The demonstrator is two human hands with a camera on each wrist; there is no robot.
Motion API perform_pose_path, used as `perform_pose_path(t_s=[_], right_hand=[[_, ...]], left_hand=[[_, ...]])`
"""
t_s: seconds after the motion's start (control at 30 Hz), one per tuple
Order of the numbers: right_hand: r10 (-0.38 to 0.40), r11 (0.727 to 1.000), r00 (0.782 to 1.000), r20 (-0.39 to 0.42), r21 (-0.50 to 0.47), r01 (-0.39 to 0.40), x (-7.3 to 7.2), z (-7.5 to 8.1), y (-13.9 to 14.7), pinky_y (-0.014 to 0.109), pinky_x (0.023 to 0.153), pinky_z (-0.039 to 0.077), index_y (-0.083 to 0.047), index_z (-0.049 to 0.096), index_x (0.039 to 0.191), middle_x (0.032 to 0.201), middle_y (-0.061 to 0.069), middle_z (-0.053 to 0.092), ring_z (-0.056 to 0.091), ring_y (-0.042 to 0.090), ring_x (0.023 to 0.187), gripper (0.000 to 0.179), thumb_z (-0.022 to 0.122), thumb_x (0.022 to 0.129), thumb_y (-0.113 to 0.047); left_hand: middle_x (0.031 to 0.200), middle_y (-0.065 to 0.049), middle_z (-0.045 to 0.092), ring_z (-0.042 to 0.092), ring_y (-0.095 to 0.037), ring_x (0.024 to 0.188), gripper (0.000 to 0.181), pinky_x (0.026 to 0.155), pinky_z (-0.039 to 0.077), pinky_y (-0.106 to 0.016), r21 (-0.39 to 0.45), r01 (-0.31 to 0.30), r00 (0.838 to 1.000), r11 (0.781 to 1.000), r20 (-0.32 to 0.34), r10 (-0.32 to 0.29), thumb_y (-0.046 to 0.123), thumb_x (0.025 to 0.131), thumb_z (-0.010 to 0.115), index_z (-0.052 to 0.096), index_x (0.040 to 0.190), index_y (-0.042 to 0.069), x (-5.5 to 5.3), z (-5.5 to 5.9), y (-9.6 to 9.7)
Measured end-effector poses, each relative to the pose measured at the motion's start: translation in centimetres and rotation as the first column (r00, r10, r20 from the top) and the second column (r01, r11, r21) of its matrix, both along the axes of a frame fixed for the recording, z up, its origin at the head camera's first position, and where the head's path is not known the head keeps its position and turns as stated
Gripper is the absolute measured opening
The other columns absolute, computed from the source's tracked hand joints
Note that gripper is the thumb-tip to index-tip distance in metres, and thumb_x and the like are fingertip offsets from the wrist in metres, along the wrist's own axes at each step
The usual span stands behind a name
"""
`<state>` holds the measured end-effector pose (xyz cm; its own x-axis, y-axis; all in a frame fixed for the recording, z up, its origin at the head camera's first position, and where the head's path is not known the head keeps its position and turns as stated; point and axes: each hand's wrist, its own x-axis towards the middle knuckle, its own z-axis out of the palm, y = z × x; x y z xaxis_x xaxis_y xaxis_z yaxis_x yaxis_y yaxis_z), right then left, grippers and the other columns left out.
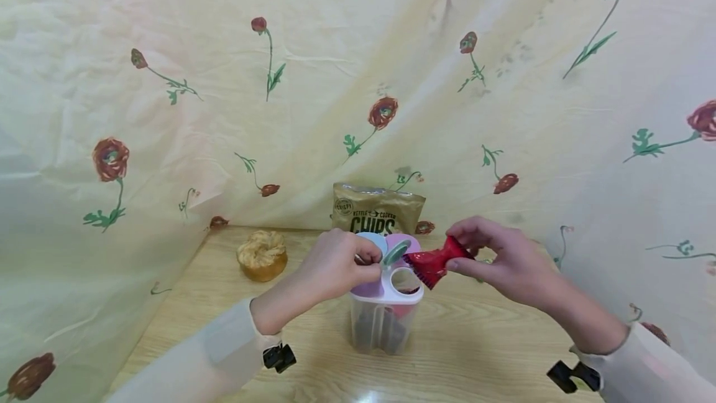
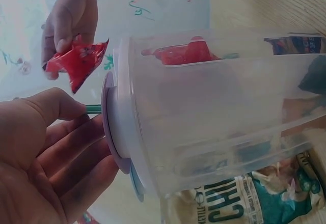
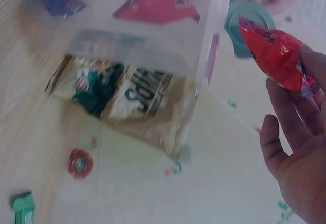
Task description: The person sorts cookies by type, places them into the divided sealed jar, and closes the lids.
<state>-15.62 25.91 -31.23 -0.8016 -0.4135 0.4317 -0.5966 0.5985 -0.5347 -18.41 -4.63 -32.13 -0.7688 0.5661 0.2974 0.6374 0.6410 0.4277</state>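
Note:
A clear plastic container (image 1: 380, 328) with a white top and several coloured flap lids stands on the table. My left hand (image 1: 341, 263) pinches the raised green flap lid (image 1: 396, 253) between thumb and finger, beside a round opening (image 1: 405, 280). My right hand (image 1: 506, 263) holds a small red wrapped packet (image 1: 433, 262) by one end, just right of the opening and apart from it. Through the container wall, the left wrist view shows another red packet (image 2: 186, 53) near the top and a dark blue packet (image 2: 295, 45) near the bottom.
Behind the container stands a gold chips bag (image 1: 371, 207). A round, golden baked bun (image 1: 262, 257) sits on the wooden table (image 1: 313, 359) at the left. A small green object (image 3: 24, 210) shows in the right wrist view. Flowered cloth (image 1: 313, 111) hangs around the back and sides.

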Motion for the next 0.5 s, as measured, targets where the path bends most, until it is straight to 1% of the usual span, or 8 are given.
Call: perform_pose_path(t_s=[0.13,0.23,0.37,0.5], right_hand=[[0.058,0.997,0.998,-0.033,-0.050,-0.060,-0.5,-0.5,-1.5,0.023,0.069,0.054,-0.025,0.070,0.105,0.093,-0.013,0.072,0.068,0.007,0.084,0.027,0.084,0.086,-0.012],[0.112,0.991,0.993,-0.030,-0.069,-0.113,-1.0,-1.1,-2.2,0.023,0.073,0.056,-0.027,0.072,0.102,0.093,-0.015,0.073,0.069,0.007,0.084,0.025,0.084,0.085,-0.012],[0.164,0.985,0.986,0.000,-0.055,-0.164,-1.4,-1.9,-2.6,0.025,0.074,0.056,-0.031,0.073,0.098,0.093,-0.017,0.072,0.067,0.007,0.085,0.023,0.084,0.086,-0.016],[0.187,0.982,0.982,-0.010,-0.002,-0.187,-2.0,-2.3,-3.0,0.026,0.070,0.053,-0.031,0.073,0.097,0.094,-0.017,0.071,0.065,0.006,0.085,0.020,0.084,0.087,-0.018]], left_hand=[[0.062,0.022,0.057,0.042,0.000,0.057,0.017,0.052,0.028,-0.022,-0.008,-0.001,1.000,1.000,-0.002,0.001,0.023,0.084,0.074,0.066,0.071,0.030,-0.1,0.0,0.0],[0.059,0.022,0.054,0.039,0.000,0.056,0.019,0.051,0.026,-0.023,-0.009,0.003,1.000,1.000,0.004,-0.003,0.022,0.084,0.073,0.063,0.069,0.030,-0.1,-0.1,0.0],[0.060,0.021,0.054,0.038,0.000,0.055,0.020,0.051,0.025,-0.024,0.003,0.009,1.000,1.000,0.018,-0.009,0.023,0.087,0.072,0.064,0.070,0.030,-0.1,-0.1,0.0],[0.062,0.022,0.056,0.041,0.000,0.056,0.019,0.052,0.026,-0.023,0.004,0.007,1.000,1.000,0.011,-0.007,0.023,0.088,0.072,0.066,0.071,0.030,-0.2,-0.1,0.0]])
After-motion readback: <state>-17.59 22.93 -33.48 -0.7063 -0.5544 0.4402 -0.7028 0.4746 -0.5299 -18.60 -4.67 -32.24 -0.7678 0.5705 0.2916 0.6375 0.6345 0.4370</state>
